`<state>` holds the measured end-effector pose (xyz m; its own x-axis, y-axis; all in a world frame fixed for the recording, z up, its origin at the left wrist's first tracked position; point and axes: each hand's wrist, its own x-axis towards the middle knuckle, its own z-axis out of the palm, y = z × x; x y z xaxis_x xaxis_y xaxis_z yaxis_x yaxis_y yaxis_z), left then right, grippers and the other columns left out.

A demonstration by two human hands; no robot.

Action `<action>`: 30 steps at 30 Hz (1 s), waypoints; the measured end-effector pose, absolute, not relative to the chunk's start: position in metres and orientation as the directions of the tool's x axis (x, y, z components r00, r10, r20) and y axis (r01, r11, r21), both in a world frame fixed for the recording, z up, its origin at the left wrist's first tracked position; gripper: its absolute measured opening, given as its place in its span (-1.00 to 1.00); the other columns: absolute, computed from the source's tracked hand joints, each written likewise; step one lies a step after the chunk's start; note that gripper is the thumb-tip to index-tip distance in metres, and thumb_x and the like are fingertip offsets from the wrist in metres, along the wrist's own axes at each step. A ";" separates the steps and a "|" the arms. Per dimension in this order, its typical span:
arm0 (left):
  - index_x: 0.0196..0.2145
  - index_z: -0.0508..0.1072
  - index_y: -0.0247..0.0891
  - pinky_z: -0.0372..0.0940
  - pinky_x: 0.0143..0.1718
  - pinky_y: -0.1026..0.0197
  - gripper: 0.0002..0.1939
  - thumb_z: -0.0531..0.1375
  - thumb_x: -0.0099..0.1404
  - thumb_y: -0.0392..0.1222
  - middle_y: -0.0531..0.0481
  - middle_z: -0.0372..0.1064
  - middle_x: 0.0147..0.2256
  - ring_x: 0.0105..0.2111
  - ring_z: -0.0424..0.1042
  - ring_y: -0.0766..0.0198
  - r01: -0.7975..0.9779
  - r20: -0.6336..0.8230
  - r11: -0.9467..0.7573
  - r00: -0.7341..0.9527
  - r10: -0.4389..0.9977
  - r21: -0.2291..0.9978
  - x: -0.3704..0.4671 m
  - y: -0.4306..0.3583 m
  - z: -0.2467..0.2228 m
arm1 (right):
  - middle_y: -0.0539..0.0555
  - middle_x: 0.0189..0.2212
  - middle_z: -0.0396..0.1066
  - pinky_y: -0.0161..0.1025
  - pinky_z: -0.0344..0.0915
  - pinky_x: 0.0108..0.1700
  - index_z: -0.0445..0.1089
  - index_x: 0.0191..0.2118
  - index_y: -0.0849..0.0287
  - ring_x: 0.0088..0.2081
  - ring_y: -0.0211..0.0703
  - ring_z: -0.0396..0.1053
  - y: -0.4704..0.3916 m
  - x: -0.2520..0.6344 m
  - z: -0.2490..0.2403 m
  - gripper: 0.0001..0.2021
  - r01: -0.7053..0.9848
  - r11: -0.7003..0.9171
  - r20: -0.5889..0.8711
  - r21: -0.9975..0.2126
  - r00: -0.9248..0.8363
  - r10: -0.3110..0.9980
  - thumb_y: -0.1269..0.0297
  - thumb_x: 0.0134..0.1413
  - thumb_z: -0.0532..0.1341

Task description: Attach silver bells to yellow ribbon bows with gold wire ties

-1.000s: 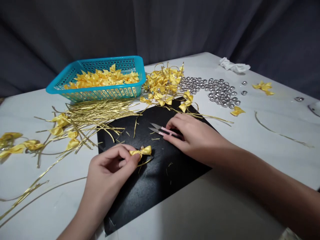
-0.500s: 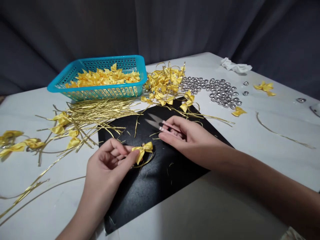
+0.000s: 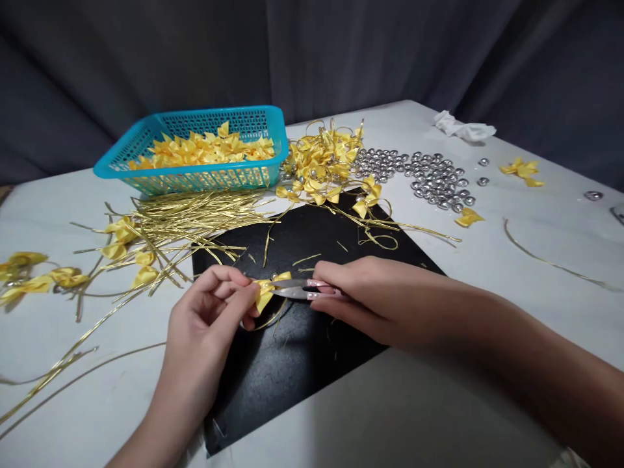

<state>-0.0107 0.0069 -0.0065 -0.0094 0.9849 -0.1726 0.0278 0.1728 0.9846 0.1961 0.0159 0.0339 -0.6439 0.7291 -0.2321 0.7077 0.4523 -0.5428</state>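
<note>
Between thumb and fingers, my left hand (image 3: 209,318) pinches a yellow ribbon bow (image 3: 264,298) with a gold cord loop (image 3: 273,318) hanging below it. My right hand (image 3: 365,296) is closed on small pink-handled thread snips (image 3: 292,290). The snips point left, their two blades slightly apart, and the tips overlap the bow in the view; whether they touch it I cannot tell. Both hands are above a black mat (image 3: 292,390), where thin gold cord scraps (image 3: 307,260) lie.
A blue basket (image 3: 205,170) of yellow bows stands at the back left. Gold cords (image 3: 195,218) lie before it. Finished-looking bows with cords (image 3: 324,156) are heaped beside it, then silver beads (image 3: 436,179). Loose bows (image 3: 524,170) and crumpled white tissue (image 3: 465,128) lie right.
My right hand has moved left and down, bringing the snips from above the mat to the bow. The blades have come closer together. My left hand has shifted slightly left, still gripping the bow.
</note>
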 end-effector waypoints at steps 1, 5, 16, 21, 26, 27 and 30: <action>-0.46 0.37 -0.22 0.15 -0.58 0.50 -0.84 0.31 0.09 -0.18 0.19 0.29 -0.62 -0.60 0.25 0.48 0.021 -0.181 0.182 -0.025 0.983 0.983 -0.011 0.007 -0.006 | -0.01 -0.54 0.28 -0.35 -0.07 -0.53 0.05 -0.39 0.16 -0.57 -0.33 0.15 0.016 0.196 0.034 -0.79 0.710 0.454 -0.233 -0.538 -0.643 0.730 0.23 0.28 -0.04; -0.43 0.38 -0.21 0.18 -0.54 0.49 -0.85 0.31 0.09 -0.18 0.20 0.30 -0.61 -0.60 0.26 0.48 0.002 -0.193 0.194 -0.049 0.980 0.981 -0.011 0.008 -0.006 | 0.00 -0.53 0.30 -0.35 -0.06 -0.52 0.05 -0.38 0.16 -0.55 -0.31 0.18 0.017 0.195 0.031 -0.79 0.735 0.442 -0.232 -0.515 -0.616 0.753 0.21 0.28 -0.05; -0.42 0.37 -0.21 0.16 -0.53 0.49 -0.88 0.28 0.13 -0.22 0.19 0.32 -0.63 -0.59 0.30 0.47 0.076 -0.149 0.150 -0.022 0.989 0.986 -0.011 0.005 -0.006 | 0.00 -0.53 0.31 -0.36 -0.05 -0.54 0.07 -0.39 0.17 -0.57 -0.32 0.17 0.016 0.192 0.033 -0.80 0.729 0.442 -0.256 -0.523 -0.629 0.734 0.23 0.27 -0.03; -0.43 0.37 -0.22 0.16 -0.54 0.48 -0.88 0.28 0.13 -0.21 0.19 0.31 -0.62 -0.59 0.29 0.47 0.115 -0.136 0.136 -0.014 0.991 0.984 -0.009 0.005 -0.004 | 0.00 -0.54 0.31 -0.35 -0.06 -0.54 0.11 -0.37 0.17 -0.57 -0.32 0.17 0.015 0.192 0.034 -0.80 0.732 0.431 -0.267 -0.528 -0.625 0.734 0.23 0.27 -0.04; -0.44 0.38 -0.22 0.15 -0.56 0.47 -0.90 0.26 0.13 -0.24 0.18 0.30 -0.63 -0.60 0.29 0.46 0.099 -0.135 0.137 -0.022 0.991 0.986 -0.009 0.006 -0.004 | 0.01 -0.51 0.34 -0.35 -0.05 -0.53 0.10 -0.37 0.17 -0.55 -0.32 0.21 0.015 0.191 0.034 -0.81 0.733 0.433 -0.269 -0.524 -0.625 0.733 0.24 0.28 -0.04; -0.44 0.38 -0.22 0.16 -0.56 0.48 -0.91 0.26 0.13 -0.25 0.19 0.30 -0.63 -0.60 0.29 0.46 0.092 -0.138 0.140 -0.022 0.990 0.986 -0.009 0.006 -0.004 | 0.02 -0.51 0.34 -0.35 -0.05 -0.53 0.10 -0.37 0.17 -0.54 -0.32 0.21 0.015 0.191 0.034 -0.81 0.733 0.435 -0.266 -0.523 -0.625 0.734 0.24 0.28 -0.04; -0.44 0.38 -0.21 0.17 -0.54 0.49 -0.90 0.26 0.13 -0.24 0.20 0.29 -0.63 -0.59 0.29 0.47 0.083 -0.141 0.143 -0.024 0.990 0.986 -0.010 0.005 -0.005 | 0.00 -0.52 0.34 -0.35 -0.05 -0.53 0.09 -0.37 0.17 -0.55 -0.32 0.20 0.015 0.191 0.033 -0.80 0.733 0.443 -0.258 -0.517 -0.627 0.735 0.23 0.28 -0.05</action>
